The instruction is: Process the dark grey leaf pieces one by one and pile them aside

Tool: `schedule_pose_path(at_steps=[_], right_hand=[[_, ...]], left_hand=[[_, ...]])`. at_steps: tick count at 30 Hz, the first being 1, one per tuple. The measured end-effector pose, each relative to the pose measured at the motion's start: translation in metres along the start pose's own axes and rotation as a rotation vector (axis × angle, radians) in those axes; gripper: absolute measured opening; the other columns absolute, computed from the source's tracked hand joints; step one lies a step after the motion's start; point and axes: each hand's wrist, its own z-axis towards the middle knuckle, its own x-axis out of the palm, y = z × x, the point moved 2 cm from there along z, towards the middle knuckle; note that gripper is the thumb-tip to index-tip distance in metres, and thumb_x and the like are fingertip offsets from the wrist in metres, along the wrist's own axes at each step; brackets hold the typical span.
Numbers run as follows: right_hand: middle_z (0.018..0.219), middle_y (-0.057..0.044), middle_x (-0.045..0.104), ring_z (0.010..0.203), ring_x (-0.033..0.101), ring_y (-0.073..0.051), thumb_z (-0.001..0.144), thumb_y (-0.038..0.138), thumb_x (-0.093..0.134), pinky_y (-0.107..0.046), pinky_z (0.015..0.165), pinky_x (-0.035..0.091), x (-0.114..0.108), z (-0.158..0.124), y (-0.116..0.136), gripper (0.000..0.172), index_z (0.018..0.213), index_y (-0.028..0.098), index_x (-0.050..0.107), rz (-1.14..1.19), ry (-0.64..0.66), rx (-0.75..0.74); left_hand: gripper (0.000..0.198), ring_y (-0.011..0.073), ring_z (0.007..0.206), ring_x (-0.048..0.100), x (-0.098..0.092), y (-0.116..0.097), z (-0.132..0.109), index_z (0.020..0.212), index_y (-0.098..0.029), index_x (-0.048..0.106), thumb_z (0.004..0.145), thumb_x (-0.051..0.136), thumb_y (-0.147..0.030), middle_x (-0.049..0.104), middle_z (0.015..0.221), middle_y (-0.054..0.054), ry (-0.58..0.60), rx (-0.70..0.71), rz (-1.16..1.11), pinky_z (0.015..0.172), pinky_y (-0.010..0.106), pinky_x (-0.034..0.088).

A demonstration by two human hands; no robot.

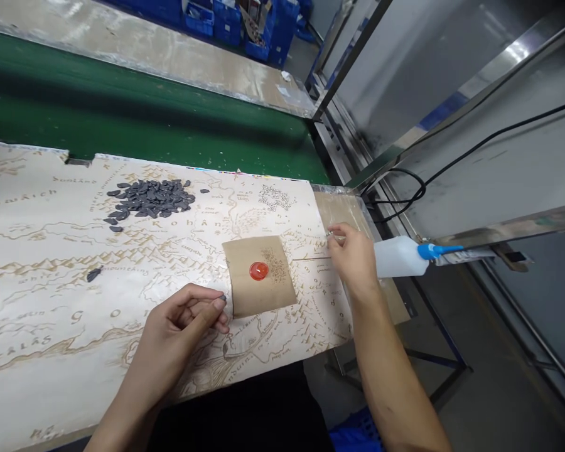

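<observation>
My left hand (188, 317) rests on the map-printed sheet (51, 263) and pinches a small dark grey piece (223, 298) between thumb and forefinger, just left of a brown paper square (245, 295). A red glossy blob (258, 271) sits in the middle of that square, beside a patch of tiny specks. My right hand (353, 254) is to the right of the square, fingers pinched on a small shiny item (329, 233) that is too small to name. A pile of several dark grey pieces (153, 198) lies farther back on the sheet.
One stray dark piece (94, 274) lies left of centre. A white squeeze bottle with a blue nozzle (405, 256) lies at the table's right end. A green conveyor belt (145, 119) runs behind the sheet. Black cables (405, 188) and metal rails stand right; blue crates (245, 22) far back.
</observation>
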Motion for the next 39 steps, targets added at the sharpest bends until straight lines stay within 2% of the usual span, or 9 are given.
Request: schedule_pose_path(at_steps=[4, 10, 15, 24, 27, 30, 33, 36, 39], right_hand=[[0.110, -0.014, 0.089, 0.092, 0.081, -0.030, 0.101, 0.026, 0.068, -0.044, 0.095, 0.061, 0.029, 0.024, 0.040, 0.023, 0.111, 0.019, 0.088, 0.037, 0.079, -0.091], [0.106, -0.012, 0.089, 0.095, 0.080, -0.025, 0.098, 0.019, 0.073, -0.037, 0.095, 0.060, 0.086, 0.053, 0.080, 0.018, 0.106, 0.018, 0.089, 0.068, 0.183, -0.203], [0.110, -0.012, 0.088, 0.101, 0.080, -0.026, 0.096, 0.013, 0.070, -0.038, 0.100, 0.059, 0.102, 0.053, 0.095, 0.020, 0.101, 0.018, 0.089, 0.047, 0.211, -0.256], [0.082, -0.010, 0.081, 0.083, 0.073, -0.027, 0.082, 0.006, 0.069, -0.039, 0.084, 0.052, 0.102, 0.067, 0.104, 0.018, 0.076, 0.019, 0.079, -0.012, 0.312, -0.223], [0.070, -0.007, 0.073, 0.076, 0.066, -0.025, 0.072, 0.005, 0.069, -0.039, 0.081, 0.048, 0.099, 0.072, 0.109, 0.019, 0.064, 0.022, 0.068, 0.041, 0.347, -0.217], [0.065, -0.004, 0.068, 0.070, 0.062, -0.022, 0.070, 0.009, 0.070, -0.037, 0.074, 0.048, 0.092, 0.067, 0.114, 0.015, 0.064, 0.022, 0.066, 0.156, 0.379, -0.180], [0.062, 0.001, 0.064, 0.058, 0.056, -0.017, 0.078, 0.021, 0.070, -0.033, 0.060, 0.044, 0.079, 0.042, 0.119, 0.001, 0.078, 0.022, 0.072, 0.303, 0.450, -0.135], [0.054, 0.008, 0.054, 0.047, 0.043, -0.011, 0.085, 0.034, 0.077, -0.028, 0.050, 0.036, 0.062, 0.001, 0.126, 0.012, 0.084, 0.023, 0.072, 0.663, 0.596, -0.071], [0.052, 0.009, 0.054, 0.045, 0.038, -0.008, 0.082, 0.032, 0.092, -0.024, 0.047, 0.029, 0.047, -0.037, 0.131, 0.020, 0.084, 0.021, 0.075, 1.042, 0.785, 0.034]], left_hand=[[0.029, 0.0189, 0.076, 0.078, -0.006, -0.001, 0.000, 0.102, -0.021, 0.085, 0.098, 0.091, -0.049, 0.082, 0.082, 0.005, 0.000, 0.001, -0.012, 0.076, 0.026, 0.062], [0.028, 0.0201, 0.072, 0.078, -0.004, -0.002, -0.003, 0.107, -0.022, 0.085, 0.096, 0.093, -0.046, 0.080, 0.081, 0.004, 0.019, 0.011, -0.100, 0.073, 0.030, 0.066], [0.026, 0.0201, 0.072, 0.078, -0.005, -0.005, -0.002, 0.103, -0.022, 0.084, 0.097, 0.091, -0.046, 0.080, 0.083, 0.004, 0.042, -0.038, -0.155, 0.073, 0.032, 0.069], [0.025, 0.0190, 0.069, 0.078, -0.009, -0.032, 0.010, 0.100, -0.021, 0.081, 0.095, 0.091, -0.043, 0.077, 0.074, 0.002, 0.046, -0.044, -0.187, 0.070, 0.030, 0.068], [0.023, 0.0180, 0.069, 0.078, -0.010, -0.039, 0.013, 0.102, -0.020, 0.079, 0.097, 0.089, -0.041, 0.077, 0.077, 0.002, 0.050, -0.034, -0.173, 0.069, 0.030, 0.067], [0.021, 0.0171, 0.068, 0.077, -0.007, -0.043, 0.018, 0.105, -0.019, 0.079, 0.099, 0.087, -0.038, 0.076, 0.081, 0.002, 0.044, -0.002, -0.176, 0.068, 0.029, 0.067], [0.017, 0.0162, 0.070, 0.077, 0.002, -0.045, 0.022, 0.111, -0.020, 0.079, 0.102, 0.084, -0.034, 0.076, 0.089, 0.002, 0.013, 0.078, -0.146, 0.069, 0.029, 0.067], [0.015, 0.0156, 0.073, 0.079, 0.018, -0.048, 0.022, 0.118, -0.022, 0.080, 0.105, 0.081, -0.029, 0.078, 0.094, 0.002, -0.021, 0.184, -0.039, 0.073, 0.028, 0.067], [0.014, 0.0163, 0.080, 0.081, 0.036, -0.051, 0.016, 0.120, -0.022, 0.081, 0.107, 0.077, -0.024, 0.081, 0.097, 0.003, -0.053, 0.335, 0.054, 0.077, 0.028, 0.068]])
